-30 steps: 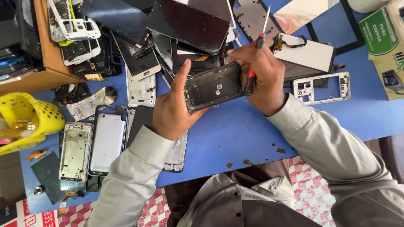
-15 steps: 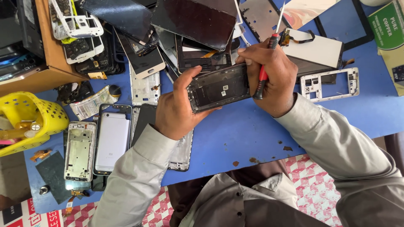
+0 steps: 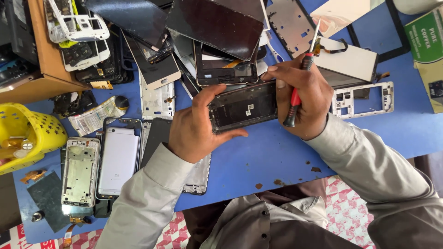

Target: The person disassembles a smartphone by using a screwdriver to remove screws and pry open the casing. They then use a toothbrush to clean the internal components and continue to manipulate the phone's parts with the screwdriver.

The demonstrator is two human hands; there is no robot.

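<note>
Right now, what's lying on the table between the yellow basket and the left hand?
Head view: a bare metal phone frame, then a white-backed phone beside it, short of the left hand.

We saw a green box (image 3: 425, 37) at the tabletop's far right edge, dark detached screens (image 3: 217, 23) heaped at top centre, and a crumpled printed wrapper (image 3: 94, 117) left.
</note>
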